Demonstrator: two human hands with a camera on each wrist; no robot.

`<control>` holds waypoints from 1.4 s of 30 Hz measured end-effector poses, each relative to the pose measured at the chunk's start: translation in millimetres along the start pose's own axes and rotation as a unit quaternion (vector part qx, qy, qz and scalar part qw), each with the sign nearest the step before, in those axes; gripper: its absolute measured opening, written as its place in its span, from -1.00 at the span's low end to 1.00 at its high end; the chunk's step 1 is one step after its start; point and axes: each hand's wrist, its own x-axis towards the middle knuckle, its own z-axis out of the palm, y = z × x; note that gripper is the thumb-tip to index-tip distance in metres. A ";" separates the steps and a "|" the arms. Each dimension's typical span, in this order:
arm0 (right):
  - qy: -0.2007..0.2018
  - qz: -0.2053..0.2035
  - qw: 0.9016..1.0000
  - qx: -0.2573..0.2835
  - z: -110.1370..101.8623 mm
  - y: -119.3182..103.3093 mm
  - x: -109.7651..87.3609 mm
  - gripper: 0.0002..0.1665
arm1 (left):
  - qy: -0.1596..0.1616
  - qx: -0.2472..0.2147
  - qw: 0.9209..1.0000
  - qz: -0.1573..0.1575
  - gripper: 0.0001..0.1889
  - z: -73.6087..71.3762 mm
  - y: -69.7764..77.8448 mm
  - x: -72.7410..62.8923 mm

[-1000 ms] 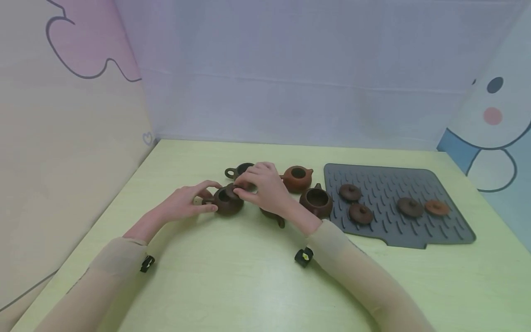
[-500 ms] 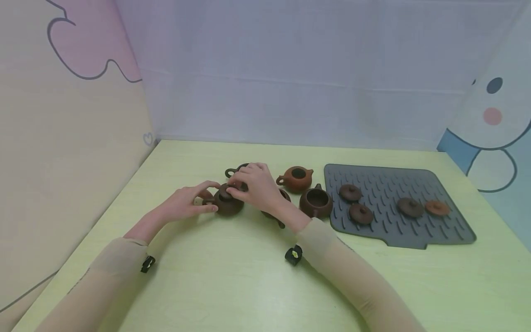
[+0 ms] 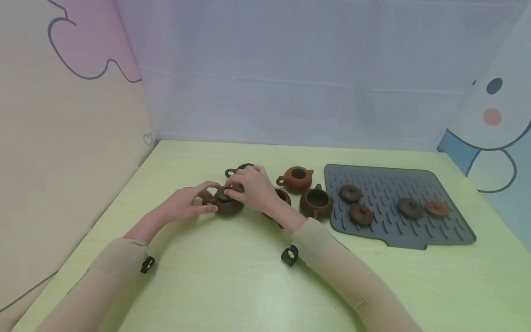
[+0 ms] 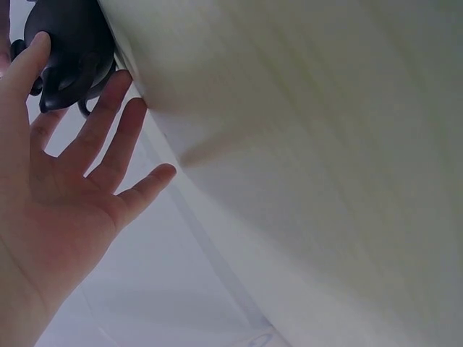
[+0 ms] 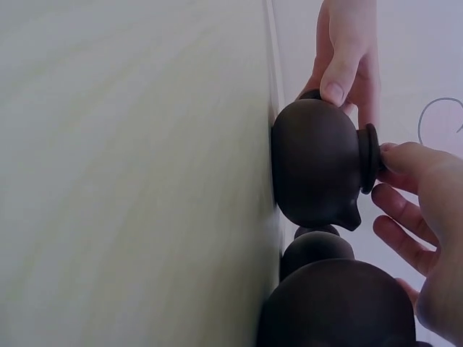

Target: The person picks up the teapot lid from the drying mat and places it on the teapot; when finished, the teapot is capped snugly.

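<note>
In the head view my left hand (image 3: pixel 184 201) holds a dark brown teapot (image 3: pixel 229 208) by its handle side, the thumb in front and the index finger bent behind. Its other fingers are spread, as the left wrist view shows. My right hand (image 3: pixel 255 186) pinches the knob of a dark teapot lid (image 3: pixel 224 193) over that pot's mouth. Seen from the right wrist, the lid (image 5: pixel 370 159) lies against the neck of the teapot (image 5: pixel 318 163), with the spout pointing toward the right hand's side. Whether the lid is fully seated I cannot tell.
Lidless teapots stand close by: an orange-brown one (image 3: pixel 296 180), a brown one (image 3: pixel 316 203), one partly behind my right wrist (image 3: pixel 283 196) and a dark one (image 3: pixel 242 169) at the back. A grey ridged mat (image 3: pixel 386 230) carries several lids, including an orange one (image 3: pixel 437 208).
My right hand has moved left and brought the lid from the mouth's right edge to over the mouth, then slightly lower. The left hand and teapot have stayed in place.
</note>
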 end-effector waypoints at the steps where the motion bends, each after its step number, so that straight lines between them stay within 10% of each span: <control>1: -0.003 0.001 1.000 -0.002 0.0 -0.2 0.2 -0.82 | -0.001 -0.001 1.000 0.000 -0.42 0.0 0.0 0.4; 42: -0.007 0.032 0.999 -0.012 -18.0 6.7 -19.4 -0.90 | 0.009 -0.025 1.000 0.003 -0.34 0.1 -1.0 1.1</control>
